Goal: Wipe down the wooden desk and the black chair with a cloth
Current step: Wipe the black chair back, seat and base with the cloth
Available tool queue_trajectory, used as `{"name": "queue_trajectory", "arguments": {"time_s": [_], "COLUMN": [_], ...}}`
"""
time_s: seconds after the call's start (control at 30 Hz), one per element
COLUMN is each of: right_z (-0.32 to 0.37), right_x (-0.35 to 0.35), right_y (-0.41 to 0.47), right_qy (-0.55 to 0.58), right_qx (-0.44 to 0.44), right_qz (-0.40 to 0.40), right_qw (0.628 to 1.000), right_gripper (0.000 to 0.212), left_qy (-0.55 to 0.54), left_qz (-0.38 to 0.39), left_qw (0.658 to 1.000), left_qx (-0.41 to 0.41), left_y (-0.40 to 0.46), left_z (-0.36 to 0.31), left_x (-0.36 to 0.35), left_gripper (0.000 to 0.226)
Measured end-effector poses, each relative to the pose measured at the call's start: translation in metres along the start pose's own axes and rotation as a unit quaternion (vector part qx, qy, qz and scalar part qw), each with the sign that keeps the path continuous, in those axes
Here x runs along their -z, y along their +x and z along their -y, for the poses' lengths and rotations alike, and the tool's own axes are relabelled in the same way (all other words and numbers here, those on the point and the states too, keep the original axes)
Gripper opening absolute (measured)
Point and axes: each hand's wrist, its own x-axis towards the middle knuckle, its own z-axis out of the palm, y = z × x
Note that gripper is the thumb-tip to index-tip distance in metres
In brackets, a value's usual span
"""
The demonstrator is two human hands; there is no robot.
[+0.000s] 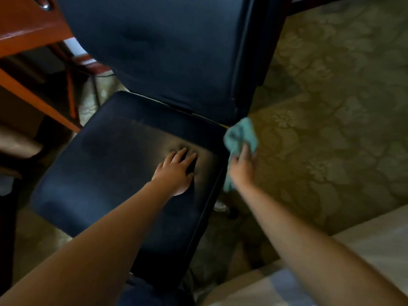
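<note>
The black chair [106, 168] fills the middle of the view, its padded seat below me and its backrest [167, 47] rising behind. My left hand [176, 171] lies flat on the right part of the seat, fingers spread and pressing into the cushion. My right hand [242, 166] holds a light teal cloth [240, 135] against the seat's right edge, near the corner where seat and backrest meet. The wooden desk [24, 32] shows reddish-brown at the upper left.
Patterned beige carpet [335, 107] covers the floor to the right of the chair. A pale bed or cushion edge [371, 244] sits at the lower right. Desk legs and a cable [70, 89] stand left of the chair.
</note>
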Motion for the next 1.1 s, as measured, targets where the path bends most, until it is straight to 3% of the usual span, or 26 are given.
{"name": "queue_trajectory", "arguments": {"time_s": [0.07, 0.1, 0.3, 0.4, 0.5, 0.63, 0.73, 0.83, 1.0, 1.1], "right_z": [0.014, 0.018, -0.027, -0.035, -0.014, 0.031, 0.048, 0.035, -0.009, -0.014], "right_x": [0.001, -0.001, -0.001, 0.002, 0.000, -0.007, -0.013, -0.015, 0.013, 0.011], "right_y": [0.052, 0.056, -0.101, -0.161, -0.126, 0.000, 0.052, 0.014, -0.124, -0.091], "right_qy": [0.082, 0.094, 0.095, 0.137, 0.181, 0.167, 0.157, 0.120, 0.102, 0.074], "right_qx": [-0.112, -0.120, -0.022, -0.007, -0.008, 0.024, 0.034, 0.019, 0.065, 0.039], "right_qz": [0.011, 0.025, 0.081, 0.097, 0.063, 0.006, 0.005, 0.036, 0.076, 0.053], "right_qw": [0.990, 0.988, 0.992, 0.986, 0.981, 0.986, 0.987, 0.992, 0.990, 0.995], "right_gripper": [0.057, 0.058, 0.055, 0.043, 0.042, 0.043, 0.046, 0.049, 0.041, 0.041], "left_qy": [0.010, 0.015, 0.019, 0.020, 0.020, 0.025, 0.015, 0.005, -0.029, -0.043], "left_qz": [0.019, 0.026, 0.011, 0.009, 0.009, 0.023, 0.029, 0.022, 0.007, -0.002], "left_qw": [1.000, 1.000, 1.000, 1.000, 0.999, 0.999, 0.998, 0.996, 0.990, 0.989], "left_qx": [0.007, 0.008, 0.019, 0.021, 0.025, 0.039, 0.063, 0.091, 0.135, 0.141], "left_y": [0.002, 0.004, 0.011, 0.015, 0.016, 0.022, 0.029, 0.036, 0.049, 0.054], "left_z": [-0.001, -0.003, -0.002, 0.000, -0.001, -0.005, -0.007, -0.013, -0.019, -0.020], "left_x": [0.006, 0.009, 0.006, 0.004, 0.003, 0.006, 0.011, 0.016, 0.024, 0.026], "left_gripper": [0.071, 0.073, 0.074, 0.073, 0.073, 0.072, 0.071, 0.071, 0.071, 0.071]}}
